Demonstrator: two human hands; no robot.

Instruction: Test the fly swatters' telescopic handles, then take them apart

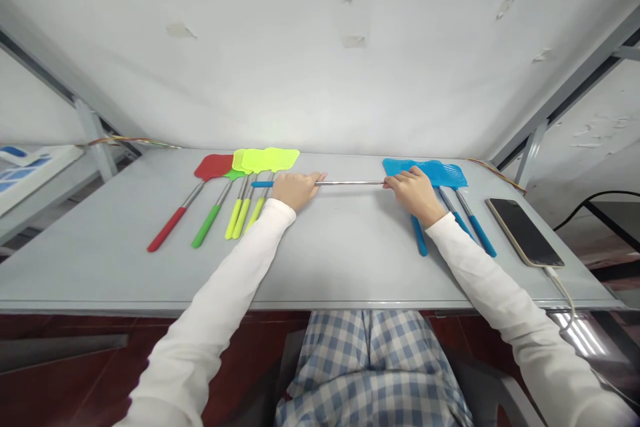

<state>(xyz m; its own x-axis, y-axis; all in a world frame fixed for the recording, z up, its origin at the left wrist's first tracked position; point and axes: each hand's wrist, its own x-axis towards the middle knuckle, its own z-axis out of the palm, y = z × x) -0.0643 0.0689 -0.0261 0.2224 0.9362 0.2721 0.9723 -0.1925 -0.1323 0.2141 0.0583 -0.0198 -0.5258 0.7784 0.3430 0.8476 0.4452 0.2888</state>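
A blue fly swatter with a metal telescopic rod (pixel 350 183) lies stretched sideways across the grey table (pixel 325 260). My left hand (pixel 295 189) is closed around the rod near its blue grip, whose end pokes out on the left. My right hand (pixel 414 192) is closed on the rod where it meets the blue head (pixel 400 165). Both arms wear white sleeves.
Left of my hands lie a red swatter (pixel 190 200), a green one (pixel 215 210) and several yellow-green ones (pixel 260 167). More blue swatters (pixel 465 207) lie at the right, beside a phone (pixel 524 231) on a white cable. Shelving frames stand at both sides.
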